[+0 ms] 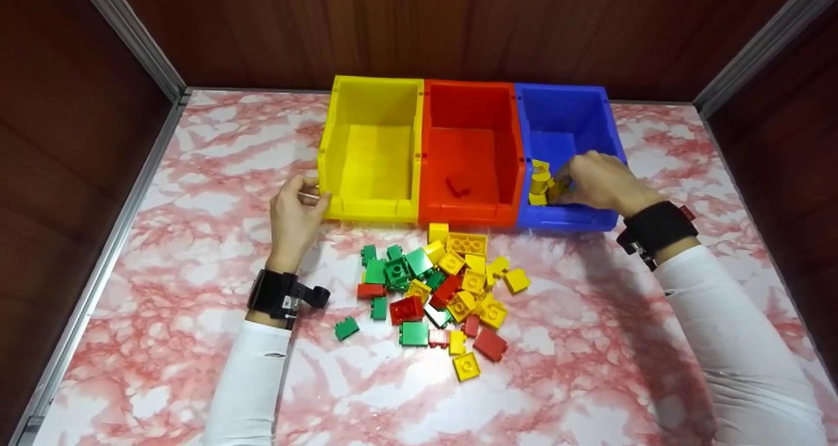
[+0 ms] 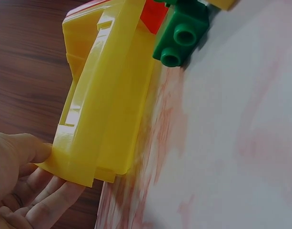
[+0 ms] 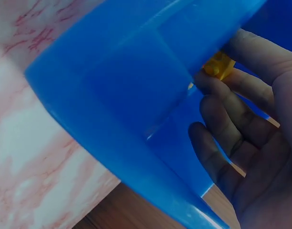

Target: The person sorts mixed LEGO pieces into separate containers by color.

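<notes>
At the front left corner of the yellow bin (image 1: 372, 209), my left hand (image 1: 296, 217) grips the side edge. In the left wrist view, thumb and fingers (image 2: 57, 202) lie on either side of the yellow bin's edge (image 2: 93, 133). My right hand (image 1: 599, 181) reaches inside the blue bin (image 1: 566, 218) near its front. It pinches a yellow toy brick (image 3: 219, 66) between thumb and fingers, partly hidden by them. Other yellow bricks (image 1: 539, 179) lie in the blue bin just left of that hand.
Between those two bins stands a red bin (image 1: 468, 213) with a red brick (image 1: 458, 185) inside. A mixed pile of green bricks (image 1: 375, 272), red bricks (image 1: 490, 345) and yellow bricks (image 1: 517, 280) lies on the marbled table (image 1: 366, 393) before the bins. Wooden panels (image 1: 419, 27) enclose the table.
</notes>
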Tool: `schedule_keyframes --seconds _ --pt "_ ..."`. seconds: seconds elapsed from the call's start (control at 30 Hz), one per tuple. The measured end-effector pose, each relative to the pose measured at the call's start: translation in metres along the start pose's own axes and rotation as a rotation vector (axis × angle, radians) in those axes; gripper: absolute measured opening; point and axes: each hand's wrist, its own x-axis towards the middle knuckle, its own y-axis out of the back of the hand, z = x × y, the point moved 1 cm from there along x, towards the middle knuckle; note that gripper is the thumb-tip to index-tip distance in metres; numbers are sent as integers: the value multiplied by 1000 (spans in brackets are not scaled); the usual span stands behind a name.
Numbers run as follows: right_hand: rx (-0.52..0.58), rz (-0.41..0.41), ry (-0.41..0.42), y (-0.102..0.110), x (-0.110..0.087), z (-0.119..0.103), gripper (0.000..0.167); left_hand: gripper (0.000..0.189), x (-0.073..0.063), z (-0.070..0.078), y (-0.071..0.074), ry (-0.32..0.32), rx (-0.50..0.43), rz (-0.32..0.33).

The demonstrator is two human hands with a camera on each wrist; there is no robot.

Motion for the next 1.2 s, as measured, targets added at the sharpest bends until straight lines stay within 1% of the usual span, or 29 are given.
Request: schedule_keyframes --seconds 0.13,0.23,0.33,0.47,0.57,0.63,0.77,0.87,0.9,0.97,1.03,1.1,1.2 --pt "6 1 6 -3 0 1 22 24 -1 0 1 4 3 -5" --pt "5 7 2 -2 -1 1 28 24 -1 0 0 10 5 -3" --pt "-10 23 -19 4 -6 -3 43 24 -1 0 0 12 7 -4" --pt "-36 74 -14 15 -23 -17 72 24 -1 0 -1 10 3 -10" --pt "-26 125 29 19 -40 -30 89 24 -2 0 0 11 -2 -13" --pt "-15 158 68 20 -52 -39 96 24 -1 0 0 9 -5 -12" --pt "8 243 212 17 -74 -54 101 24 -1 0 0 6 1 -4" --pt "9 314 332 12 -87 -63 101 24 0 0 0 4 0 -5" --pt "6 329 358 10 -91 -65 102 24 0 1 0 3 -1 -6" --pt "-3 348 385 4 -97 -70 104 24 0 1 0 6 0 -8" --pt "-12 347 390 -4 -103 -73 105 23 0 0 0 7 -2 -8" --pt "-1 327 387 -14 -105 -77 104 24 0 0 1 9 3 -7" --pt "22 280 382 -33 -105 -80 97 24 -1 0 1 6 5 -4"
